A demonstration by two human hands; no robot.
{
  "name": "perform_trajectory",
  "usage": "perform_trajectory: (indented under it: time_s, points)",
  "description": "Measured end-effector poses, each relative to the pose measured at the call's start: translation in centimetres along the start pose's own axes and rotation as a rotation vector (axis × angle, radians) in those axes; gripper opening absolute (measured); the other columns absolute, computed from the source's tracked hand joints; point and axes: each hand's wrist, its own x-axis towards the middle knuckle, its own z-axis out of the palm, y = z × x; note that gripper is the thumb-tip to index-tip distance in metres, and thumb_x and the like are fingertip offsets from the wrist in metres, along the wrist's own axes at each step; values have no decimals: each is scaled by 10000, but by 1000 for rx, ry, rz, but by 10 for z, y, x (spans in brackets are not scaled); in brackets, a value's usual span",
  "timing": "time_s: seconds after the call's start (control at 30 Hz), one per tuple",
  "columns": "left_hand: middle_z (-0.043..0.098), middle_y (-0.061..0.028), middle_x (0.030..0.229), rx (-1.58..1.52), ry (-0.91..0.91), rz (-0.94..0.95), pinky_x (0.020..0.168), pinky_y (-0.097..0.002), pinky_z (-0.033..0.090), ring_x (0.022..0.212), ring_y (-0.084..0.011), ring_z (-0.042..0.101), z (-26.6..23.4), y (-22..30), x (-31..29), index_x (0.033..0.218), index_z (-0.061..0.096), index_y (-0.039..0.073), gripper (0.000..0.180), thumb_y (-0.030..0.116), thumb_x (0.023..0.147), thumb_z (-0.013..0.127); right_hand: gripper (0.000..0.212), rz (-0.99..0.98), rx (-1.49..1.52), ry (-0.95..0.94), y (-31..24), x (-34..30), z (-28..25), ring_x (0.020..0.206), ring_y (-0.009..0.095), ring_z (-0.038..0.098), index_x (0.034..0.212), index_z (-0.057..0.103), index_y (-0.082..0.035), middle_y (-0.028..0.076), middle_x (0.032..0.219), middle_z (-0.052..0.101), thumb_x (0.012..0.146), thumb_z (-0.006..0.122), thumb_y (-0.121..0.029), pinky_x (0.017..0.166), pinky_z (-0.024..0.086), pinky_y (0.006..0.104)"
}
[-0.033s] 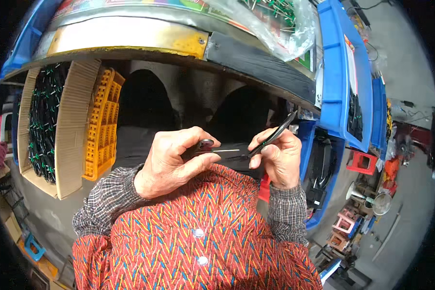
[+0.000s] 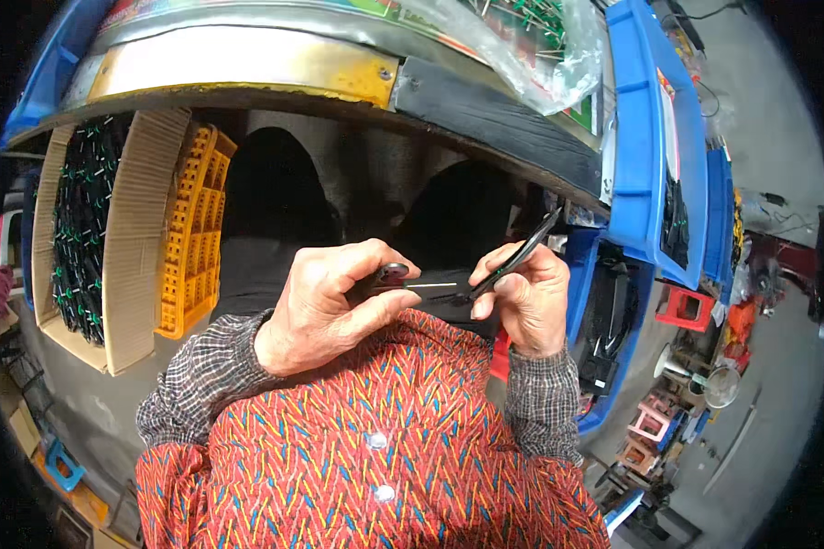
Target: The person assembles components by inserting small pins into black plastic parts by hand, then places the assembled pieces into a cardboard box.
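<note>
My left hand (image 2: 316,302) is closed on a small black part (image 2: 391,273) with a rounded end, mostly hidden by the fingers. From that grip a thin, pale metal pin (image 2: 433,285) points toward the right hand. In my right hand (image 2: 538,306), thumb and fingers pinch a long, slim black plastic piece (image 2: 529,247) that tapers to a point at the upper right. A narrow gap shows between the pin's tip and the lower end of this piece. Both hands are held over my lap, in front of the red patterned garment (image 2: 357,412).
A workbench edge (image 2: 247,69) crosses ahead, with a clear plastic bag (image 2: 572,78) of green-tipped pins on top. At left stand a carton (image 2: 142,229) of black parts and a yellow crate (image 2: 192,238). Blue bins (image 2: 634,137) with black pieces are at right, near a red stool (image 2: 685,306).
</note>
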Motion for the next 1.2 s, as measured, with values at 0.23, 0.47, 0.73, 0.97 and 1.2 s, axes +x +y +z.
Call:
perform_trajectory:
  time_s: [0.23, 0.47, 0.73, 0.97, 1.2]
  points:
    - [648, -79, 755, -27, -26, -43, 544, -259, 450, 617, -127, 605, 1, -13, 0, 929, 675, 10, 211, 108, 764, 762, 257, 78, 62, 4, 19, 5, 0, 602, 252, 664, 985, 633, 65, 221, 877, 671, 802, 730, -88, 557, 570, 325]
    - [645, -82, 743, -57, -8, -52, 529, -267, 449, 601, -130, 600, 5, -21, 3, 931, 675, 9, 215, 116, 767, 764, 263, 65, 70, -13, 31, 8, -6, 626, 262, 667, 991, 636, 62, 222, 908, 666, 816, 717, -117, 560, 568, 333]
    - [646, -91, 741, -34, -27, -47, 534, -269, 462, 608, -164, 624, 9, -24, 8, 917, 667, 8, 212, 114, 762, 765, 239, -1, 112, -79, 39, 12, -8, 641, 262, 666, 970, 641, 62, 222, 940, 647, 810, 720, -97, 569, 568, 339]
    - [656, -104, 766, -59, -21, -72, 555, -285, 479, 641, -195, 648, 13, -30, 10, 915, 665, 10, 208, 113, 762, 759, 226, -18, 80, -100, 46, 15, -7, 658, 267, 672, 970, 636, 76, 224, 955, 641, 816, 709, -71, 581, 573, 339]
    - [658, -111, 779, -50, -6, -45, 571, -293, 487, 661, -208, 655, 14, -34, 12, 923, 660, 9, 201, 99, 768, 751, 221, 5, 91, -90, 49, 18, -4, 668, 269, 674, 980, 643, 68, 210, 959, 641, 813, 707, -61, 585, 574, 346]
